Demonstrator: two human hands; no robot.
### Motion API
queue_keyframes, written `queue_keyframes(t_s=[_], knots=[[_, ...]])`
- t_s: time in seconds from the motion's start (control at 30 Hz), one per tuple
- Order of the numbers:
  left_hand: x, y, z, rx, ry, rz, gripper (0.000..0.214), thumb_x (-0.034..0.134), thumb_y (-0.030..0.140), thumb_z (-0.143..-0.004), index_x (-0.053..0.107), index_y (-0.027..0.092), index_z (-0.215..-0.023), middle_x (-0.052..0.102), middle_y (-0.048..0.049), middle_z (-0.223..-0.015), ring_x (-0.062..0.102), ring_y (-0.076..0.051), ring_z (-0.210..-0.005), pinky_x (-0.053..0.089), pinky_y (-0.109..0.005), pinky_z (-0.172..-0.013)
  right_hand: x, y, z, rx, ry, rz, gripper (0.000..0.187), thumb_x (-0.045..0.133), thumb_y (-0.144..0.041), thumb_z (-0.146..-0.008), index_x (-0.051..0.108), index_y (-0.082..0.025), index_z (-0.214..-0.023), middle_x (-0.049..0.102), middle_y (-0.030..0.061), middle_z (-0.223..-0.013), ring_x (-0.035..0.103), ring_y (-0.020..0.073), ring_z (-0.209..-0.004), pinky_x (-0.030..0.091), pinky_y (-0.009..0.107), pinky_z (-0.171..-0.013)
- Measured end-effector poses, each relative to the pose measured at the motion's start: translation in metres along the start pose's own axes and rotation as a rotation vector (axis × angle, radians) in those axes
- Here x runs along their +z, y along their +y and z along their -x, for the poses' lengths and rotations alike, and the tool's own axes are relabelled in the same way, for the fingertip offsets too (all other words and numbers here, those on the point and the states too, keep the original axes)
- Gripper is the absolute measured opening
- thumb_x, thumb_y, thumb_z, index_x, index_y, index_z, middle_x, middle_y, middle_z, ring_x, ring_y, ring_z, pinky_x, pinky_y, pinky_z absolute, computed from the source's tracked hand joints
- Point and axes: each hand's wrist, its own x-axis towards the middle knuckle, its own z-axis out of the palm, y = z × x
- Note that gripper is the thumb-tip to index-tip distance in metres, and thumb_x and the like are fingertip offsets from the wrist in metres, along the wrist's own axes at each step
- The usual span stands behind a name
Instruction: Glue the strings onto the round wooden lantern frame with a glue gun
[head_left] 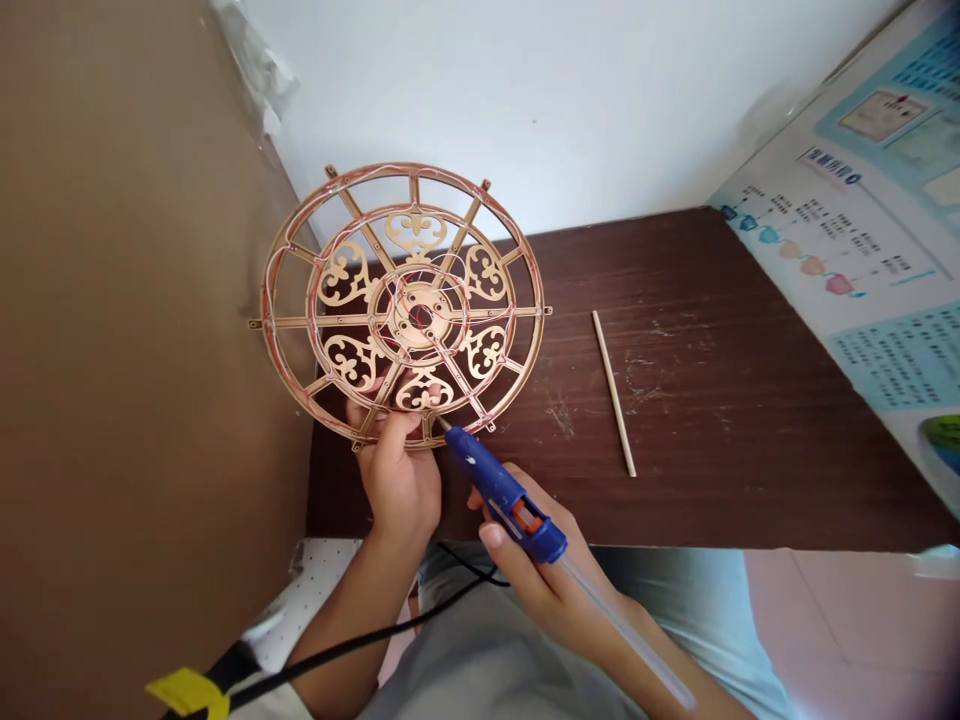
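A round gold openwork frame [414, 320] with spokes, scroll ornaments and a hub is tilted up above the table. Thin red and white wires run along its rings and around the hub. My left hand [401, 480] grips its lower edge, with the thumb in front and some fingers behind the ornaments. In my right hand [544, 560] is a blue hot glue gun [504, 490], its nozzle close to the frame's lower rim beside my left thumb. I cannot tell whether the tip touches. A long translucent glue stick [626, 630] sticks out of the gun's rear.
A thin pale stick [614, 395] lies on the dark brown table [720, 360] to the right. A brown panel [135, 300] stands at the left, a white wall [562, 100] behind, a printed poster board [847, 220] at the right. A black cord [360, 635] crosses my lap.
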Motion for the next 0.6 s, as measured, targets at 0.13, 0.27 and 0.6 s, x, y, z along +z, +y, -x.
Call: queue_keyframes(t_s=[0.13, 0.27, 0.6], knots=[[0.0000, -0.0033, -0.0022, 0.027, 0.008, 0.009, 0.043, 0.076, 0.006, -0.066, 0.065, 0.027, -0.103, 0.081, 0.0048, -0.114, 0.078, -0.018, -0.101, 0.061, -0.033, -0.096, -0.0001, -0.0024, -0.0016, 0.058, -0.038, -0.020, 0.006, 0.057, -0.029, -0.108, 0.061, -0.025, -0.110, 0.065, -0.0001, -0.095, 0.064, 0.0159, -0.080, 0.053, 0.026, -0.074], [-0.0005, -0.0047, -0.0025, 0.039, -0.001, 0.012, 0.046, 0.077, 0.006, -0.066, 0.065, 0.027, -0.105, 0.081, 0.0038, -0.115, 0.078, -0.019, -0.105, 0.062, -0.031, -0.092, 0.0010, -0.0009, -0.0001, 0.092, -0.046, -0.027, 0.008, 0.056, -0.031, -0.109, 0.061, -0.025, -0.109, 0.064, -0.0002, -0.095, 0.062, 0.0159, -0.080, 0.052, 0.026, -0.074], [0.0004, -0.0069, -0.0028, 0.034, 0.002, 0.033, 0.044, 0.078, 0.005, -0.065, 0.065, 0.027, -0.101, 0.081, 0.0044, -0.117, 0.077, -0.021, -0.113, 0.062, -0.032, -0.094, 0.0020, -0.0019, -0.0036, 0.137, -0.056, -0.043, 0.014, 0.053, -0.035, -0.111, 0.060, -0.024, -0.104, 0.063, -0.0006, -0.092, 0.061, 0.0150, -0.077, 0.050, 0.025, -0.071]])
